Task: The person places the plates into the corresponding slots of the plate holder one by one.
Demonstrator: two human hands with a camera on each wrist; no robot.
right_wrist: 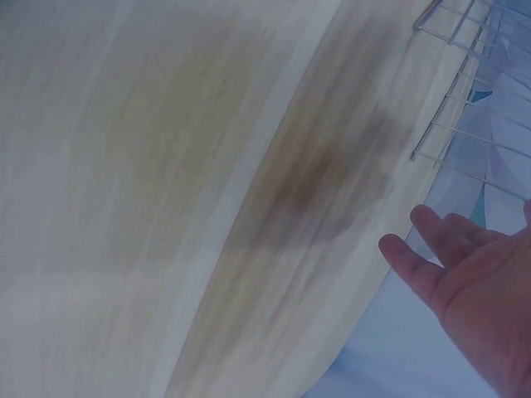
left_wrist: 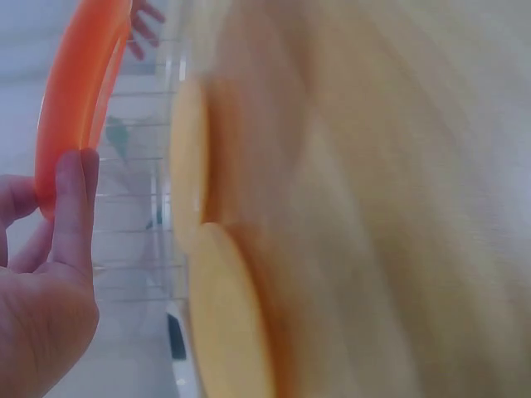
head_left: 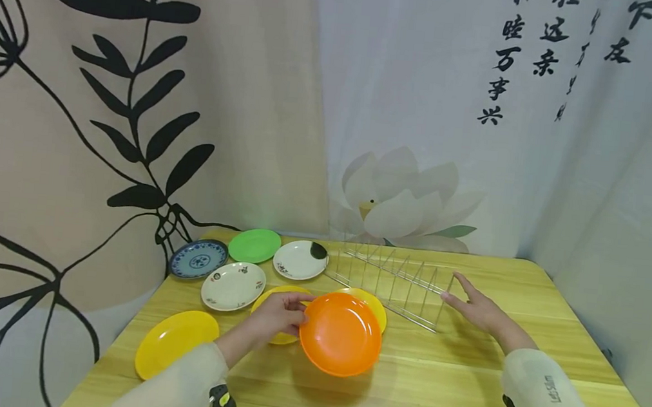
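Note:
My left hand (head_left: 278, 319) pinches the left rim of an orange plate (head_left: 341, 335), thumb on one face and fingers on the other. In the left wrist view the plate (left_wrist: 70, 91) stands nearly edge-on, raised off the table. Behind it in the head view lie two yellow plates, one (head_left: 372, 303) partly covered by it and the other (head_left: 273, 338) partly behind my left hand. My right hand (head_left: 482, 311) is at the right end of a wire dish rack (head_left: 395, 280), fingers extended. In the right wrist view those fingers (right_wrist: 406, 261) look loosely straight and hold nothing.
On the table's (head_left: 449, 395) left side lie a yellow plate (head_left: 177, 342), a blue patterned plate (head_left: 199, 259), a green plate (head_left: 255, 246) and two white patterned plates (head_left: 234, 286), (head_left: 292, 262). A printed curtain (head_left: 251, 126) hangs along the back edge.

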